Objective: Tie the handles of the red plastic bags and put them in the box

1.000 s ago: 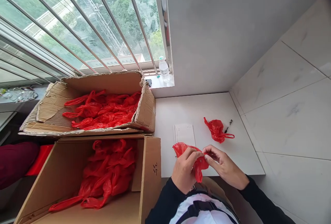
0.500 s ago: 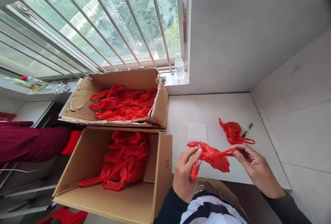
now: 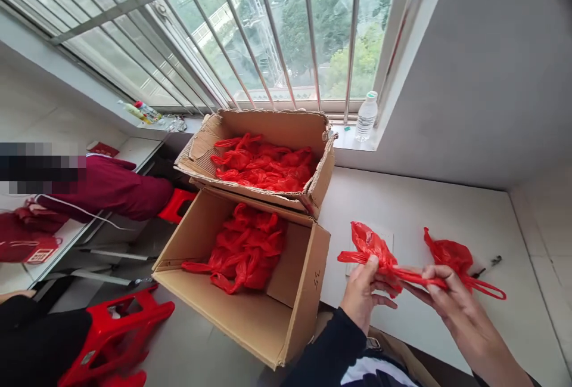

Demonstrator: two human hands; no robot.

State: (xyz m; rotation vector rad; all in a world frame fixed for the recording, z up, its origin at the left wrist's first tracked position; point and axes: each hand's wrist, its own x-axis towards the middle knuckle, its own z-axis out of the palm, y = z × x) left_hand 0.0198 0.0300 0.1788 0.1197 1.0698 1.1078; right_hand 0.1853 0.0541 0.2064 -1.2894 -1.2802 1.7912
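Note:
A red plastic bag (image 3: 372, 242) is stretched between my two hands above the white table. My left hand (image 3: 363, 291) grips the middle of the bag from below, thumb on top. At its twisted handle end, my right hand (image 3: 451, 297) pinches the plastic. What the bag contains cannot be made out. Just beyond my right hand, another red plastic bag (image 3: 451, 256) lies on the table with its handle loop toward me. To the left stands an open cardboard box (image 3: 308, 297) with several red bags (image 3: 250, 250) piled inside.
Behind that box is a second open cardboard box (image 3: 324, 178), also holding red bags. A paper sheet (image 3: 388, 238) and a pen (image 3: 487, 265) lie on the table (image 3: 504, 214). A water bottle (image 3: 367, 117) stands on the sill. Two people sit at left near red stools (image 3: 129, 321).
The view has swung left, bringing people and stools into sight. My left hand has shifted along the bag toward the handle end, and the bag's loose end now points up and left.

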